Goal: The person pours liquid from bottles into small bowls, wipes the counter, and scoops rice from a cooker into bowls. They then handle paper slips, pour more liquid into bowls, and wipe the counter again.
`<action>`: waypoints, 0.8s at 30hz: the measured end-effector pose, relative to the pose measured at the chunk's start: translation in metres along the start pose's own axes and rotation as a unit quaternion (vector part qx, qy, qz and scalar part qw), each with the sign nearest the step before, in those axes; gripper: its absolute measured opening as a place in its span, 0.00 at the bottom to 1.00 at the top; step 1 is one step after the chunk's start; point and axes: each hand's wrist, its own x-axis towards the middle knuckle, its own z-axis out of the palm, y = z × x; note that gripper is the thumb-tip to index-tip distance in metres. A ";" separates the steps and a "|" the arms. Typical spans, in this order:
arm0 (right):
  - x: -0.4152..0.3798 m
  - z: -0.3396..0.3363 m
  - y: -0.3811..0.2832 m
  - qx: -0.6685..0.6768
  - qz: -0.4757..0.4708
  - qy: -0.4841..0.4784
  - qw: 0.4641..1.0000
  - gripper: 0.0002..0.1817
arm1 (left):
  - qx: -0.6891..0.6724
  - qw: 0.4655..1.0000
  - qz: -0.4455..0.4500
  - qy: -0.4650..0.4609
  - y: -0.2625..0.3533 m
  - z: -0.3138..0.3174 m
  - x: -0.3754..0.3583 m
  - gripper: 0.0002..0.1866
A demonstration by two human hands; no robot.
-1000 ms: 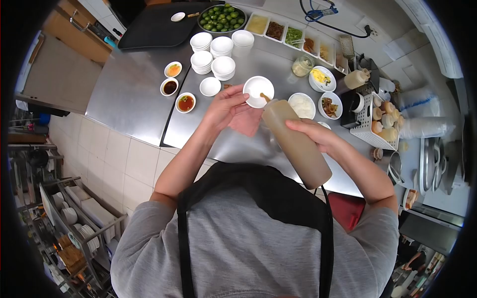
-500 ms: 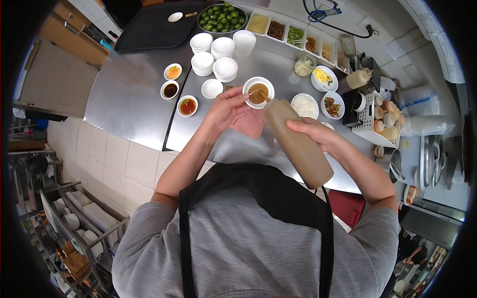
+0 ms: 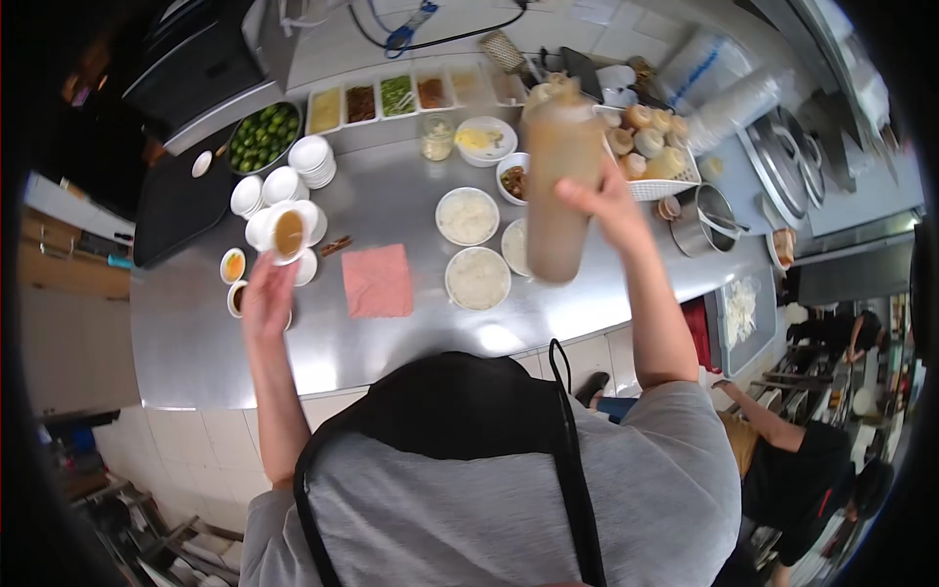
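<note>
My left hand [image 3: 267, 293] grips a small white bowl of brown sauce [image 3: 289, 235] by its edge, held up near the stacks of small white bowls [image 3: 284, 183]. My right hand [image 3: 608, 203] is wrapped round a large squeeze bottle [image 3: 558, 230] of brownish sauce, upright and blurred by motion. The bottle is in front of the white basket [image 3: 668, 186] of smaller squeeze bottles and partly hides it. Near my left wrist sit small bowls of sauce, one orange [image 3: 233, 265] and one dark [image 3: 238, 298], the dark one partly covered by the hand.
Bowls of white rice [image 3: 477, 279] and a pink cloth [image 3: 379, 281] lie on the steel table [image 3: 391, 342]. Behind are a bowl of limes [image 3: 266, 137], topping trays [image 3: 360, 103] and a glass jar [image 3: 436, 139]. A pot [image 3: 706, 223] stands right. Another person [image 3: 812, 470] is at lower right.
My view has turned right. My left hand has carried the sauce bowl left, towards the stacked bowls. My right hand has moved the bottle away to the right and turned it upright.
</note>
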 end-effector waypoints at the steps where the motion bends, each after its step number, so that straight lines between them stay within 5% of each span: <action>1: 0.000 -0.023 -0.006 -0.037 -0.030 0.068 0.997 0.37 | -0.014 1.000 0.010 0.015 0.012 -0.008 -0.003 0.12; 6: 0.013 -0.130 -0.026 -0.282 -0.134 0.304 0.900 0.40 | 0.013 0.992 0.093 0.088 0.067 -0.076 -0.023 0.17; 8: 0.024 -0.175 -0.004 -0.491 -0.161 0.407 0.753 0.39 | 0.021 0.985 0.114 0.127 0.085 -0.118 -0.038 0.17; 17: 0.037 -0.285 0.130 -0.331 -0.164 0.523 0.768 0.43 | 0.008 0.926 0.136 0.353 0.089 -0.230 -0.090 0.17; 21: 0.041 -0.299 0.169 -0.306 -0.030 0.511 0.803 0.46 | -0.008 0.906 0.134 0.401 0.074 -0.255 -0.098 0.16; 23: 0.046 -0.303 0.176 -0.342 0.057 0.555 0.756 0.47 | -0.005 0.896 0.120 0.428 0.064 -0.258 -0.100 0.15; 24: 0.062 -0.342 0.207 -0.450 -0.024 0.575 0.682 0.47 | -0.020 0.887 0.121 0.444 0.058 -0.257 -0.102 0.15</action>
